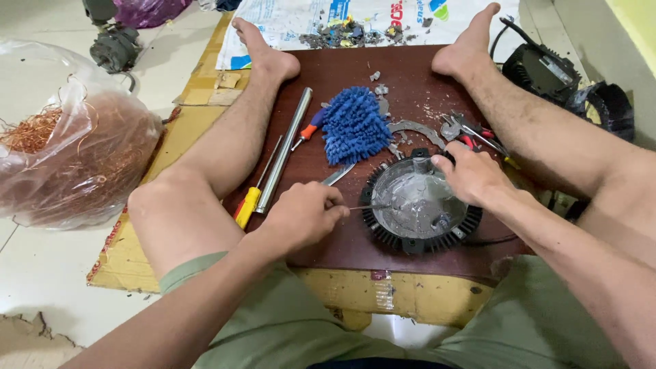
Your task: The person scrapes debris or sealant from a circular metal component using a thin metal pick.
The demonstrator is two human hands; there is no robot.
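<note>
Clearly a prying step: the left hand (304,215), fingers clamped on a thin metal tool (369,206), pokes its tip into the round finned housing (420,205) lying near-centre on the brown board (410,75), while the right hand (471,174) grips the housing's far rim. Next seems to call for steady levering without slipping.

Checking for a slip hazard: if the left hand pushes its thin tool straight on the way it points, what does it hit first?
Probably the right hand steadying the finned round housing, as the left hand aims its thin tool rightward across the housing's shiny inside.
</note>
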